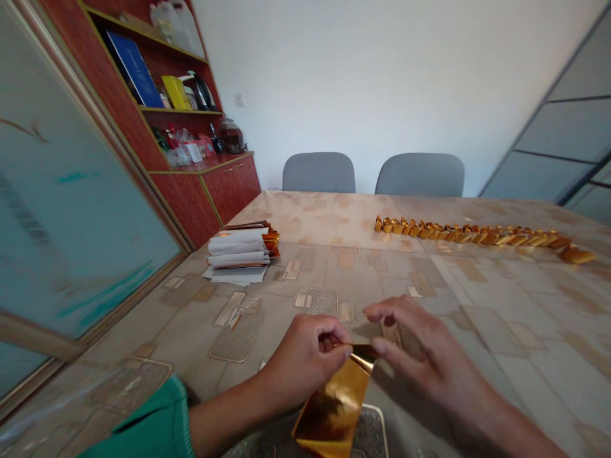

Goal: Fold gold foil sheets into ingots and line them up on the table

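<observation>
A sheet of gold foil paper [334, 407] is held just above the table's near edge, one corner folded up. My left hand [305, 356] pinches that folded top corner from the left with thumb and fingers closed. My right hand [420, 356] meets it from the right, thumb and forefinger pressed on the same fold. A green sleeve covers my left upper arm.
A stack of white and gold paper sheets [241, 251] lies at the left of the patterned table [501, 318]. A long row of several folded gold pieces [477, 235] runs across the far right. Two grey chairs [372, 173] stand behind, a red cabinet [205, 184] at left.
</observation>
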Demonstrator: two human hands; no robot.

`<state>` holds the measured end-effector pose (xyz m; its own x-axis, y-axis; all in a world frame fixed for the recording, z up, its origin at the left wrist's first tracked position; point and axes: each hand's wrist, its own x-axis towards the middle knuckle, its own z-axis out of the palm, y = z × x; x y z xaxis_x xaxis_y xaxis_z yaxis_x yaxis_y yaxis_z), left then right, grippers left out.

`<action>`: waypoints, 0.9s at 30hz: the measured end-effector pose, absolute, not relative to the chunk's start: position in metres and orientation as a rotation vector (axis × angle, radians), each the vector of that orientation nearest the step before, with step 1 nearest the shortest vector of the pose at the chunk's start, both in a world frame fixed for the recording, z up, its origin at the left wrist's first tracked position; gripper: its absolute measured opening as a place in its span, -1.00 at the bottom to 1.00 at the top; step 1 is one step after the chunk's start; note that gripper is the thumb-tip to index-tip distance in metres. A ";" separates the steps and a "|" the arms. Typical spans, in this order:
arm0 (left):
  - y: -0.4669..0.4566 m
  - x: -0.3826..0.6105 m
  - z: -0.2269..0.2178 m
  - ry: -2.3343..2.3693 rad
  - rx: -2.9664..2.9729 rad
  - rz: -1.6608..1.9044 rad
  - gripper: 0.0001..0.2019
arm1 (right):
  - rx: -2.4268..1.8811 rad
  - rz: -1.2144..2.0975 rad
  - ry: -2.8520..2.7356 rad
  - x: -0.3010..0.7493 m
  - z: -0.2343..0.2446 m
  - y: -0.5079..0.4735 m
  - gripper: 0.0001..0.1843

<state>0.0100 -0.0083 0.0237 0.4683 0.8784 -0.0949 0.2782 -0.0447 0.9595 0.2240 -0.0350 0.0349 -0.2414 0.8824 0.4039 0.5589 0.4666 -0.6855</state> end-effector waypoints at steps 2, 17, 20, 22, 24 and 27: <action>-0.012 0.013 0.024 1.041 1.640 0.680 -0.90 | -1.175 0.549 -2.086 0.211 0.031 -0.041 -0.91; -0.010 -0.008 0.023 0.749 2.486 1.077 -0.85 | -1.012 0.266 -2.083 0.233 0.034 -0.035 -0.84; -0.011 -0.012 0.022 0.678 2.829 0.956 -0.83 | -1.055 0.158 -2.257 0.231 0.027 -0.037 -0.83; -0.012 -0.013 0.021 0.622 2.995 0.816 -0.80 | -1.078 0.114 -2.366 0.230 0.021 -0.036 -0.82; -0.014 -0.012 0.018 0.558 3.085 0.688 -0.77 | -1.099 0.061 -2.458 0.231 0.014 -0.034 -0.83; -0.016 -0.013 0.007 0.505 3.081 0.689 -0.76 | -1.109 0.026 -2.538 0.232 0.007 -0.030 -0.82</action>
<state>-0.0127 -0.0162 0.0073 0.8573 0.2921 0.4240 0.3160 -0.9487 0.0146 0.2322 -0.0299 0.0067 -0.6219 0.7123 0.3255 0.7054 0.6900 -0.1624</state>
